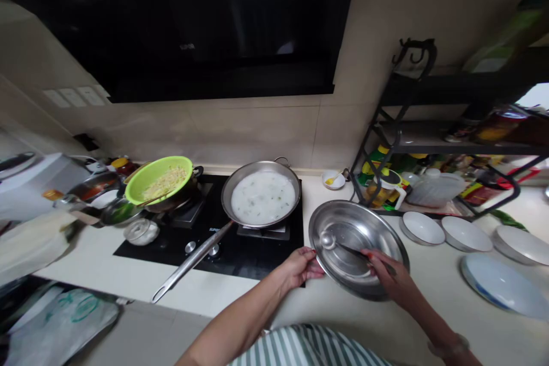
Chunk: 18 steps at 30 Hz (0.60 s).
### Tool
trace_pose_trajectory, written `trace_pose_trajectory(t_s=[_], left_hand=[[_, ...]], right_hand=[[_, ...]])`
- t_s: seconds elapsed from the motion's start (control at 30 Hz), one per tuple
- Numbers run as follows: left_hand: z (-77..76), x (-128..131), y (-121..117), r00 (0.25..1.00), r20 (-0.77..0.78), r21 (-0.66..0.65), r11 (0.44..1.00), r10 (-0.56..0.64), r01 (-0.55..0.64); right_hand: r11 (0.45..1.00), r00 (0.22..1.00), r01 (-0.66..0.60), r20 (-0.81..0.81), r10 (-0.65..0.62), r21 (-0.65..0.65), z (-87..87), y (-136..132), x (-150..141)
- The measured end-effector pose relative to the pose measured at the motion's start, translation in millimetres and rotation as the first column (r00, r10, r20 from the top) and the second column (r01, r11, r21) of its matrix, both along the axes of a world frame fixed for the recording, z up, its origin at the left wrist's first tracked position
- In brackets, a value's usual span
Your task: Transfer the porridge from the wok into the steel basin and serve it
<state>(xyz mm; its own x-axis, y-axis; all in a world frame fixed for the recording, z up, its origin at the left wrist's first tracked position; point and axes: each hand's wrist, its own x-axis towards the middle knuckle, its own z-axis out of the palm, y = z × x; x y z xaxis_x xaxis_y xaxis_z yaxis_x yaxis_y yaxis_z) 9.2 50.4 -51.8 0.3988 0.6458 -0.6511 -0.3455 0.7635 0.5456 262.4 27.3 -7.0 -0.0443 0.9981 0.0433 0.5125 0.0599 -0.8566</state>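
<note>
A wide stainless steel basin [386, 234] stands on the counter in front of me. My left hand [302, 266] grips its near left rim, thumb on the edge. In my right hand [390, 277] is the dark handle of a ladle [328, 239], whose round metal bowl is inside the basin at the left. The basin holds at most a little residue or liquid; I cannot make out which. Left of it, a long-handled steel pan [229, 189] sits on the stove, filled with a white, foamy liquid flecked with green bits [263, 197].
The pan's handle [193, 260] juts over the counter's front. A lime-green colander [132, 180] with pale shreds rests on a dark pot. White bowls [422, 227] and a plate [504, 280] line the right; a black rack [398, 143] stands behind. A small spoon dish [334, 180] is near the wall.
</note>
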Motion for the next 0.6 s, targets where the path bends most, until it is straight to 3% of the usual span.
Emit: trace_pose_trajectory(t_s=[0.17,0.33,0.5,0.6], left_hand=[[-4.3,-23,-24,0.990,0.101,0.016,0.995,-0.097,0.096],[0.0,-36,-40,0.929,0.164,0.051,0.943,-0.333,0.329],[13.9,-64,-42,0.963,0.118,0.051,0.970,-0.244,0.240],[17.8,-92,-47,0.965,0.177,0.091,0.980,-0.193,0.180]], right_hand=[[0.994,0.986,-0.097,0.143,0.088,0.054,9.6,-20,-33],[0.993,0.974,-0.121,0.195,0.115,0.015,22.5,-44,-50],[1.000,0.977,-0.022,0.214,0.018,0.017,25.1,-67,-61],[1.000,0.977,0.005,0.214,-0.005,-0.002,22.9,-76,-66]])
